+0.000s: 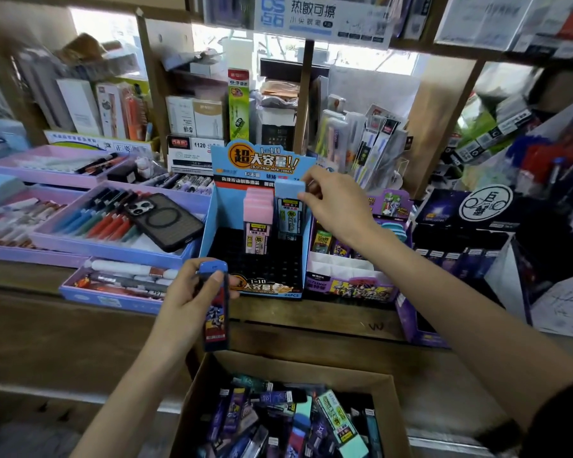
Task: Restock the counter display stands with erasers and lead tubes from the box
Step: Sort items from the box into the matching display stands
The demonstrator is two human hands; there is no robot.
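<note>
Wooden counter (pixel 80 325), wooden shelving (pixel 439 127), bright daylit windows (pixel 108 28) behind.

Your left hand (pixel 187 302) grips a dark tube (pixel 216 312) with a blue cap, held upright just in front of the blue display stand (pixel 265 287) on the table (pixel 80 325). Your right hand (pixel 336 206) reaches further back, its fingertips pinching the top of a light blue tube (pixel 290 209) that stands in the stand's rear row. Pink tubes (pixel 258 213) stand just left of that hand. A purple stand (pixel 351 285) sits under your right wrist. The cardboard box (pixel 199 391), full of mixed packs, lies between your forearms. A phone (pixel 166 219) rests on a tray beyond your left hand.
</note>
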